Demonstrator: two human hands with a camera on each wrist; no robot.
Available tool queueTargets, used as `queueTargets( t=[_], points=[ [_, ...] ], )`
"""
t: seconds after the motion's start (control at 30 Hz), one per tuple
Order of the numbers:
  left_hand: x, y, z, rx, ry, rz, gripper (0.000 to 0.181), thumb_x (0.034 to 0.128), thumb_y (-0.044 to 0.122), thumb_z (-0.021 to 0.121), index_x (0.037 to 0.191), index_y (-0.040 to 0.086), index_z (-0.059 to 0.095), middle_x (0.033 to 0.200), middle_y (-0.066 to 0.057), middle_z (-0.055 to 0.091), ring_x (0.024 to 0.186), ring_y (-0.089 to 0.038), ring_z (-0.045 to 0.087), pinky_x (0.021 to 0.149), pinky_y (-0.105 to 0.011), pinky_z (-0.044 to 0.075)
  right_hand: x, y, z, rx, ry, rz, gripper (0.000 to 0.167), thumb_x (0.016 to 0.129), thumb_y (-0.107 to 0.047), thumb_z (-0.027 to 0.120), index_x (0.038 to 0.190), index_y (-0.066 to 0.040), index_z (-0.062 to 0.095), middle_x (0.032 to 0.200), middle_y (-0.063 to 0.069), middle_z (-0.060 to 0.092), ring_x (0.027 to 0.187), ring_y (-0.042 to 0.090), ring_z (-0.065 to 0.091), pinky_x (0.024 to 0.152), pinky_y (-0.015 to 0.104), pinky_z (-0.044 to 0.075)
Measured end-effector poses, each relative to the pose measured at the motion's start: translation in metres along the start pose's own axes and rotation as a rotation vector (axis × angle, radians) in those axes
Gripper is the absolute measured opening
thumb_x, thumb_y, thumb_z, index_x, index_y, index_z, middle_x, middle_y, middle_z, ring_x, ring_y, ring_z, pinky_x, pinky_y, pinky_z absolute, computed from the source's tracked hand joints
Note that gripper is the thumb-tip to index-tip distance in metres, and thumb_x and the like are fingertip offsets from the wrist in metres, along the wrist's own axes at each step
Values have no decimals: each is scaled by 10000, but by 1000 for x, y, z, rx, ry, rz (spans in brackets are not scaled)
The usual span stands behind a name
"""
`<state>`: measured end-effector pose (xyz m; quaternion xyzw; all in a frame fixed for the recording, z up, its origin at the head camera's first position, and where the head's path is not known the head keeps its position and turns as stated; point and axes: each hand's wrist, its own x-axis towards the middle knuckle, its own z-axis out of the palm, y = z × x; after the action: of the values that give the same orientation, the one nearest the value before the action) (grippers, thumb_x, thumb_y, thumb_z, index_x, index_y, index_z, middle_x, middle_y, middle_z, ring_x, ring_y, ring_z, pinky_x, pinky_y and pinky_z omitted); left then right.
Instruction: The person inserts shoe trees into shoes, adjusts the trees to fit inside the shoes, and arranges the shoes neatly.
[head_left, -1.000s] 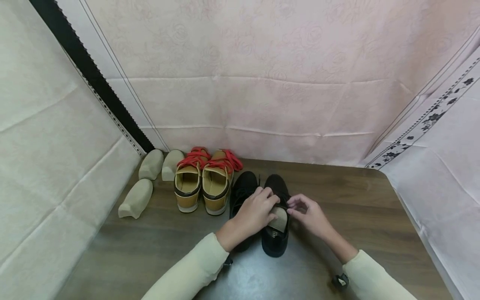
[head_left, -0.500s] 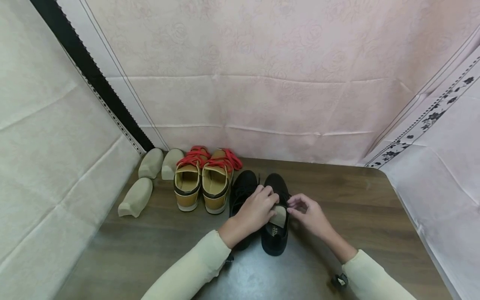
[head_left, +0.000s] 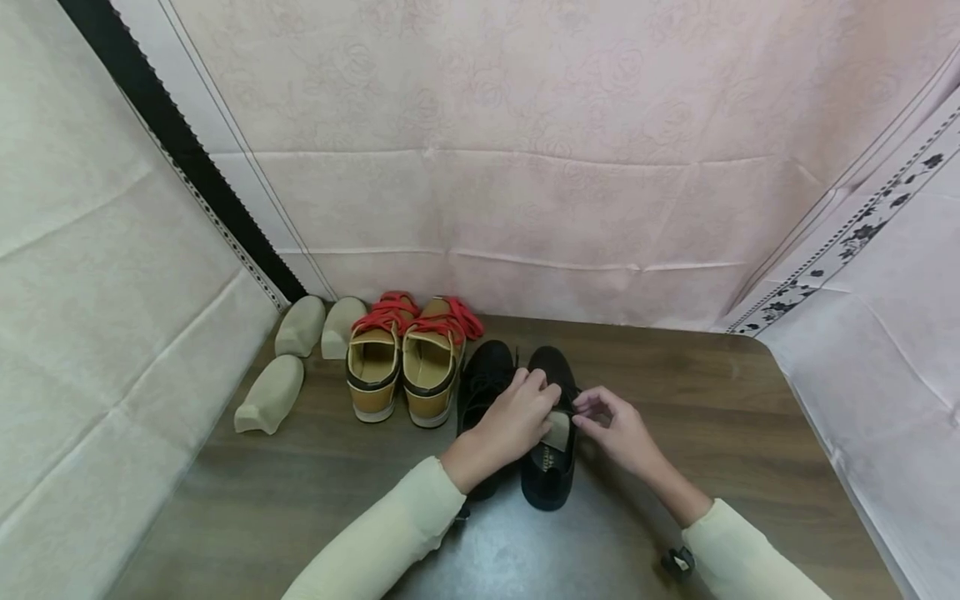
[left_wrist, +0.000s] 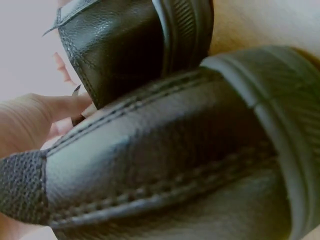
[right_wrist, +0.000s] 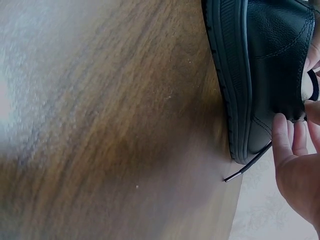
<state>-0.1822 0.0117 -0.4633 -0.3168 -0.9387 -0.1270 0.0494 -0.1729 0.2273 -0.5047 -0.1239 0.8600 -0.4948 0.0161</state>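
My head view looks forward and down from above; my wrist views, close in, look from either side and share the right-hand black shoe [right_wrist: 272, 75].

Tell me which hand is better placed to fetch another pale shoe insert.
Probably the left hand: it is nearer the three loose inserts, left of the tan shoes, while the right hand is farther right, at the right black shoe.

Blocked on the left by tan shoes [head_left: 428, 412] and pale forms [head_left: 270, 393]. Hemmed in over the right black shoe [head_left: 546, 490] by left hand [head_left: 512, 422] and right hand [head_left: 617, 427], with the left black shoe [head_left: 487, 365] just beside. Passable beyond the right hand, over desk [head_left: 720, 417] to white cloth [head_left: 888, 342].
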Motion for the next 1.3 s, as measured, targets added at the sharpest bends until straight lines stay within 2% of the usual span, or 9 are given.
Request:
queueTargets(
  t=[0.33,0.53,0.73,1.0,1.13,1.3],
  points=[
    [8,3,-6,40,-53,-5,377,937,238,782,1283,131,678,1193,-73,630,1008,-189,546,819,-208,566,0,-2,0,-6,-7,0,216,958,-94,735,1157,-94,652,1114,65,700,1027,207,675,945,396,572],
    [13,3,-8,50,-70,-28,405,936,252,784,1302,122,671,1199,-91,627,1029,-213,571,837,-229,581,0,-4,-1,-13,-9,1,229,955,-98,740,1163,-98,645,1121,67,693,1039,209,669,969,448,567],
    [13,5,-5,58,-62,-60,424,933,259,787,1316,125,665,1213,-100,627,1053,-225,579,841,-238,586,0,-3,-1,-15,-13,-2,233,953,-85,737,1166,-94,642,1126,76,689,1050,221,671,971,453,566],
    [13,10,3,80,-26,-92,324,978,197,727,1286,113,673,1187,-118,638,1023,-239,586,811,-234,584,-2,-2,1,-30,-11,-8,225,956,-90,736,1161,-101,643,1138,69,684,1048,211,671,953,411,579],
    [12,7,3,37,-5,-102,319,937,214,781,1226,121,684,1150,-86,631,1003,-210,574,809,-223,557,-2,-2,1,-35,-4,-9,227,957,-94,736,1164,-105,644,1133,66,687,1049,212,672,956,437,575],
    [10,2,2,-90,24,-110,255,895,184,825,1079,141,654,1082,-44,539,978,-182,506,764,-189,514,-2,-2,0,-28,6,-8,249,961,-116,738,1189,-92,642,1147,83,688,1054,226,673,955,459,574]
  ],
)
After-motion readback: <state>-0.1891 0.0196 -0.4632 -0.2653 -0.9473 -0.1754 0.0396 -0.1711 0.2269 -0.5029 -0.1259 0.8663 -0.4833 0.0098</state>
